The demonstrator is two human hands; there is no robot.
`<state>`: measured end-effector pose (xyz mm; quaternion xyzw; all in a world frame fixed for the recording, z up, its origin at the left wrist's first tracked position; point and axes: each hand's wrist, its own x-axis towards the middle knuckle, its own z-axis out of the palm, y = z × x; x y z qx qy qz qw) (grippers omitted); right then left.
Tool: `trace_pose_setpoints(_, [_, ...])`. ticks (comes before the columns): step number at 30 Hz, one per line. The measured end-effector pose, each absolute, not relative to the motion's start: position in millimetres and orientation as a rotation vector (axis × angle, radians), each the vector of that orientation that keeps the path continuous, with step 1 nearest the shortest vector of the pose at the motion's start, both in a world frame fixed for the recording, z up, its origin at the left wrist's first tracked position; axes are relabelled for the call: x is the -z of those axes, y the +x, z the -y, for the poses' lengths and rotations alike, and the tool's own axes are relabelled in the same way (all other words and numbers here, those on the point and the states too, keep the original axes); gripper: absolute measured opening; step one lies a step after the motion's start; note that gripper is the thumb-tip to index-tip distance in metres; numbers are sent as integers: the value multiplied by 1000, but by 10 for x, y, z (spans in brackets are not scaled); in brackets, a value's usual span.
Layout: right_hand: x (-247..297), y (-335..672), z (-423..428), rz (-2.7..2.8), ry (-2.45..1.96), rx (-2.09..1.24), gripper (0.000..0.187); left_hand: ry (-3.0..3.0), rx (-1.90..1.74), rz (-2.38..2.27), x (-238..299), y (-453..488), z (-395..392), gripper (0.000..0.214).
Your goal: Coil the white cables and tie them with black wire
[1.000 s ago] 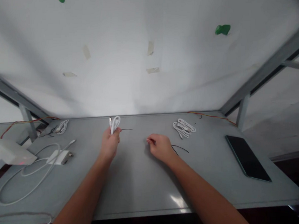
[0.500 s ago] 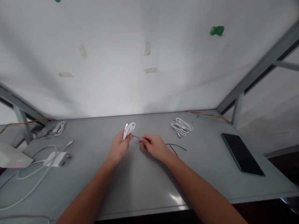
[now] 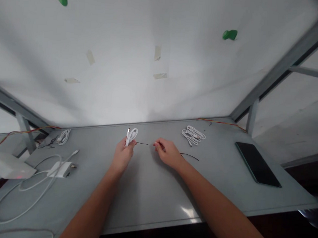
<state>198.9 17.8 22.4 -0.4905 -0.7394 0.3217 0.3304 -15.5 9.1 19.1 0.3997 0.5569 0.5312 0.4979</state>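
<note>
The left hand (image 3: pixel 123 153) pinches a small white wound-up cable (image 3: pixel 133 135) just above the grey, flat counter (image 3: pixel 154 204). A thin black tie (image 3: pixel 142 143) sticks out from its fingers toward the right hand (image 3: pixel 167 154). The right hand's fingers are curled in, and I cannot tell if they pinch anything. The 2 hands are apart. A thin black strip (image 3: pixel 191 155) lies by the right wrist. Past it sit loops of white cable (image 3: pixel 193 135), and farther right lies a flat black tablet (image 3: pixel 258 164). On the left, a long white cord (image 3: pixel 41 198) crosses a white plug block (image 3: pixel 61 169). Behind that is a small white cable coil (image 3: pixel 64 137).
</note>
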Motion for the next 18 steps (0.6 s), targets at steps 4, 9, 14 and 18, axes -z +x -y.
trace_pose_setpoints(4, [-293,1902,-65,2111,-1164,-897,21,960,-1209,-1255,-275,-36,-16,33])
trace_pose_setpoints(9, [-367,1865,1,2249,-1170,-882,21,963,-1164,-1266,-293,-8,8,31])
trace_pose_setpoints(14, [-394,1864,23,2394,-1198,-793,22,950,-1127,-1288,-301,-47,-15,30])
trace_pose_setpoints(18, [-369,1858,19,2475,-1249,-639,22,955,-1105,-1314,-280,-81,-31,27])
